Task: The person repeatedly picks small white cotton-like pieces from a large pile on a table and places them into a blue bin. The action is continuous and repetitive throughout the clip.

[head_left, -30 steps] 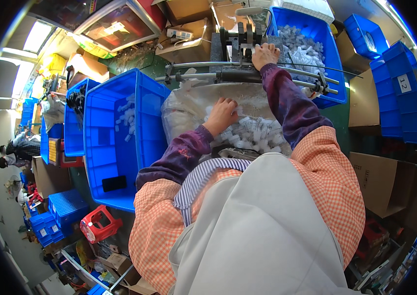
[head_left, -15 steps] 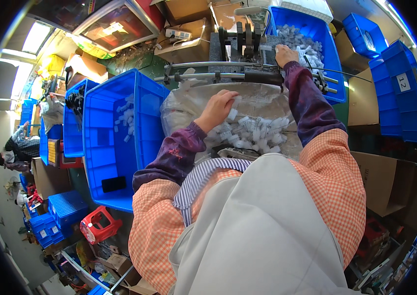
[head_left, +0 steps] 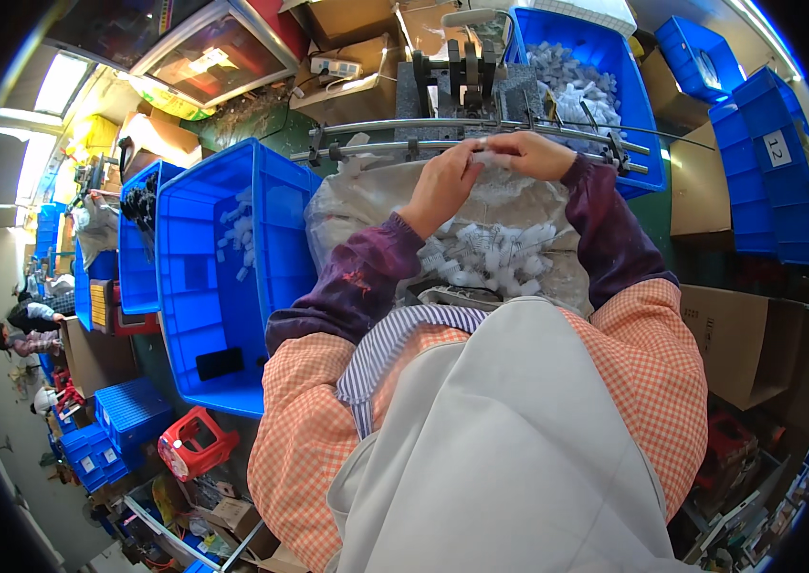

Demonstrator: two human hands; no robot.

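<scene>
My left hand [head_left: 442, 187] and my right hand [head_left: 536, 156] meet in front of the metal rods [head_left: 395, 148]. Both are closed, fingertips together around a small translucent white plastic piece [head_left: 492, 159], partly covered by the fingers. Below them, a heap of similar plastic pieces [head_left: 495, 256], some showing thin dark lines, lies on a crumpled pale plastic sheet [head_left: 347, 215] in front of my body. Just beyond the hands stands a dark metal fixture [head_left: 469, 86] with upright plates on a grey block.
At the left, a large blue bin [head_left: 189, 334] holds some plastic pieces and a dark flat object [head_left: 220, 364]. Another blue bin [head_left: 648, 115], full of white pieces, stands at the far right. Cardboard boxes [head_left: 729, 339] and a red stool [head_left: 196, 442] flank me. Another person [head_left: 32, 329] is at far left.
My right hand has come left and nearer from beside the fixture to meet my left hand. The left hand has moved up and right, away from the heap.
</scene>
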